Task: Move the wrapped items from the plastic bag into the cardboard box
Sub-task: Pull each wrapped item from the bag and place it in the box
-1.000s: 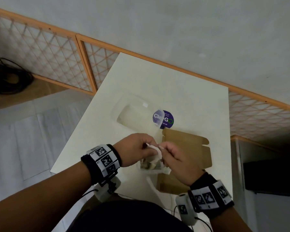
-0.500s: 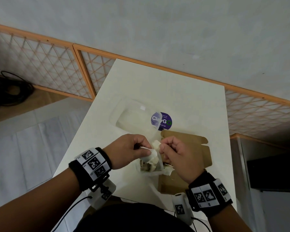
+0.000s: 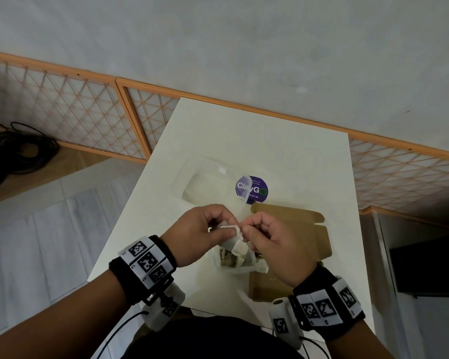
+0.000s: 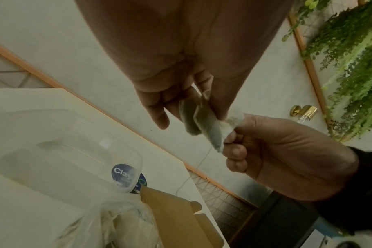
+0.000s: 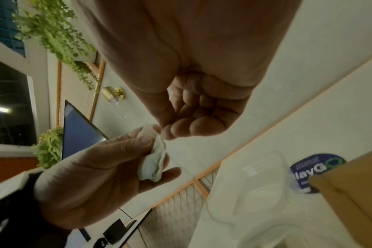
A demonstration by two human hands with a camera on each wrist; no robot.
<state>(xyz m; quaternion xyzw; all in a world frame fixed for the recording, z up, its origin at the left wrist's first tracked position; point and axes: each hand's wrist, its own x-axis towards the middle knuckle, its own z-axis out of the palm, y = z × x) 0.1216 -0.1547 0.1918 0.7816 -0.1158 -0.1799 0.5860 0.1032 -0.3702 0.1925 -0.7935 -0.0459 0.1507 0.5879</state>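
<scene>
On a white table (image 3: 290,156), the left hand (image 3: 195,234) and right hand (image 3: 275,244) both pinch a white wrapped item (image 3: 231,229) with curled fingers above the bag (image 3: 233,260), the open box (image 3: 296,229) to the right.

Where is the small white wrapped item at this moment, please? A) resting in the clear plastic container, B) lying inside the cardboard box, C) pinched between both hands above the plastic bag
C: the left hand and right hand both pinch the wrapped item above the plastic bag.
</scene>
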